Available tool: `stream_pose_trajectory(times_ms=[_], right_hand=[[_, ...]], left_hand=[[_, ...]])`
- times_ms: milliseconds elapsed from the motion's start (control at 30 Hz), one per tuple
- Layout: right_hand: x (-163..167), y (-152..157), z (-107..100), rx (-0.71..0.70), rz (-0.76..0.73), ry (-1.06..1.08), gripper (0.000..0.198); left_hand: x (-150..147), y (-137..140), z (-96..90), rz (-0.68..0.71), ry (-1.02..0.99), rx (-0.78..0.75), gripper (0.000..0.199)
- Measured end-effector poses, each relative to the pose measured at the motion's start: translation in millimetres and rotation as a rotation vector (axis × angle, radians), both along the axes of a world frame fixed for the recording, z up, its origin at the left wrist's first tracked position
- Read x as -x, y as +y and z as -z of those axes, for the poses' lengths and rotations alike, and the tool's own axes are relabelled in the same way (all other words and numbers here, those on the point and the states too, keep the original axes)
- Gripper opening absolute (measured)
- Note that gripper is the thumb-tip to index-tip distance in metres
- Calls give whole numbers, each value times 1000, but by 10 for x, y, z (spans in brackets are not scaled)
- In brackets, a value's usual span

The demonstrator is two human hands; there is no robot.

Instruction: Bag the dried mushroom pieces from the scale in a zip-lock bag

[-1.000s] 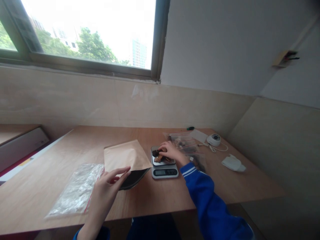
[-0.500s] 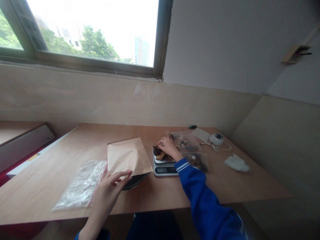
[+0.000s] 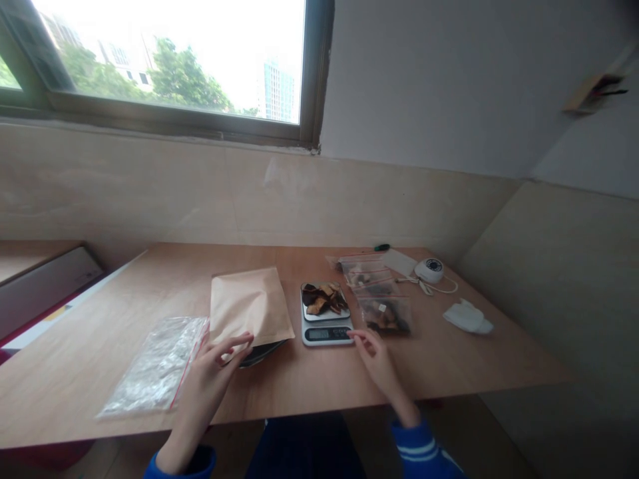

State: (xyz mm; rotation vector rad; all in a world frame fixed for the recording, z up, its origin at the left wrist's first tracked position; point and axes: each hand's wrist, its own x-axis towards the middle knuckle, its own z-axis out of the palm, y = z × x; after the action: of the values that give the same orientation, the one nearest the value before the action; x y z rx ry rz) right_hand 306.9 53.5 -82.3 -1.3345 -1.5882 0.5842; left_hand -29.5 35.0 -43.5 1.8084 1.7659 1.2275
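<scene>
My left hand (image 3: 215, 367) pinches the near edge of a brown kraft paper bag (image 3: 249, 303) lying on the table, and the bag's dark inside shows under that edge. To its right stands a small digital kitchen scale (image 3: 327, 336) with a display and buttons at the front. Dark and tan dried slices (image 3: 324, 299), perhaps mushrooms, are heaped on its plate. My right hand (image 3: 374, 356) has its fingers extended at the scale's front right corner, by the buttons; whether a fingertip presses one I cannot tell. It holds nothing visible.
Left of the paper bag lies a clear plastic zip bag (image 3: 154, 362). Several zip bags with dark pieces (image 3: 387, 316) overlap right of the scale. Beyond are a white card (image 3: 399, 261), a white dome camera with cable (image 3: 429, 269), a crumpled white tissue (image 3: 468, 316) and a green object (image 3: 382, 247).
My right hand has left the dried slices on the scale and drawn back to the scale's front right corner. My left hand stays at the paper bag's edge. The view shifts slightly.
</scene>
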Motion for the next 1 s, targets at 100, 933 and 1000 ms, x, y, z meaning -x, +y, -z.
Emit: stream_pose_trajectory(times_ms=[100, 933, 1000], right_hand=[[-25, -180, 124, 51, 51, 111, 30], [1331, -416, -972, -194, -626, -323, 32], [1505, -308, -871, -169, -572, -559, 32]], left_hand=[[-12, 5, 41, 3, 24, -8, 36], [-285, -248, -613, 0, 17, -109, 39], [-283, -265, -593, 7, 37, -131, 37]])
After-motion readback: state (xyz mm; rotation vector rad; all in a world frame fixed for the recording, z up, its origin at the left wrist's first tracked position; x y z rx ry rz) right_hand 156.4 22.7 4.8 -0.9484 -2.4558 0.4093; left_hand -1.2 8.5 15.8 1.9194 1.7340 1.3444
